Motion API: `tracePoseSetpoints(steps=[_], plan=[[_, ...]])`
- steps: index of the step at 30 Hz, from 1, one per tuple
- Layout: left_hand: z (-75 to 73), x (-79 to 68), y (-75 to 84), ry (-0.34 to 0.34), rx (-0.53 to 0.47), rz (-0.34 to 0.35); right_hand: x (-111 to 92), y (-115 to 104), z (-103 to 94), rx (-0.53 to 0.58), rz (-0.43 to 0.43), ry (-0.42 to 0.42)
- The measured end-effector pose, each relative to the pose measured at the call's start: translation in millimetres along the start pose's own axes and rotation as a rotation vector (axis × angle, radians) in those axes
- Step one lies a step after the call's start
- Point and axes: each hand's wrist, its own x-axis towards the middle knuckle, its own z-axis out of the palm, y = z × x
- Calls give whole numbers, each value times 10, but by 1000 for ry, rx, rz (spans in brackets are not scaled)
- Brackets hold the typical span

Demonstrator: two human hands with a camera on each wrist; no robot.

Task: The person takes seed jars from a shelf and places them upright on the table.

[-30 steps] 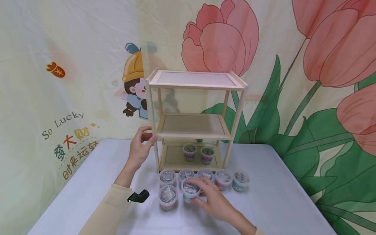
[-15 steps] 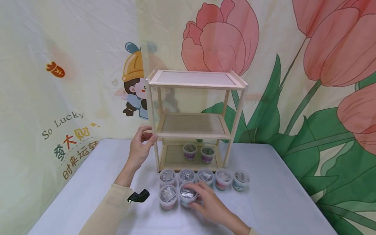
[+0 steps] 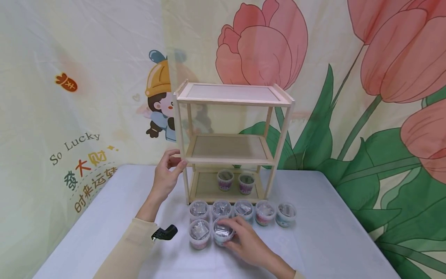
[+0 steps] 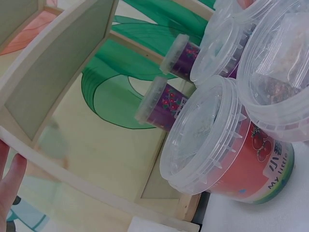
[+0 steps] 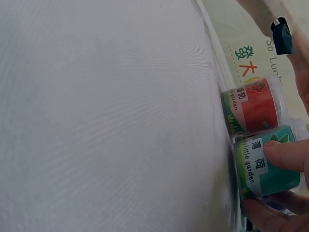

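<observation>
With its thumb and fingers my right hand [image 3: 250, 241] grips a teal plastic tub [image 5: 277, 176] that has a clear lid and printed label. The tub stands on the white cloth beside a red tub [image 5: 258, 107], which is at its left in the head view. My left hand [image 3: 165, 174] holds the left front post of a three-tier wooden shelf [image 3: 228, 161], near the middle tier, thumb in front. On the bottom tier sit two purple tubs, the left one [image 3: 225, 180] close to the right one [image 3: 246, 184].
Several lidded tubs line up before the shelf, from a red tub [image 4: 236, 179] at the left to a teal tub [image 3: 285, 215] at the right. The white tablecloth [image 3: 324, 232] runs back to a printed cloth backdrop [image 3: 115, 77]. A black device [image 3: 165, 233] sits at the left wrist.
My right hand has moved the teal tub slightly left, up beside the front red tub. It holds still there over the last half second. The left hand has stayed on the post.
</observation>
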Motion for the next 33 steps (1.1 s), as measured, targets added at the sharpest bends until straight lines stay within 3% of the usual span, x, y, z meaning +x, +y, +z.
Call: tracePoseSetpoints(steps=[19, 29, 33], plan=[[1, 9, -15, 0, 6, -4, -24, 28, -33, -5, 38, -86], [-3, 14, -25, 9, -1, 12, 11, -73, -331, -36, 24, -285], [0, 17, -33, 6, 8, 10, 100, -154, -555, 13, 56, -306]])
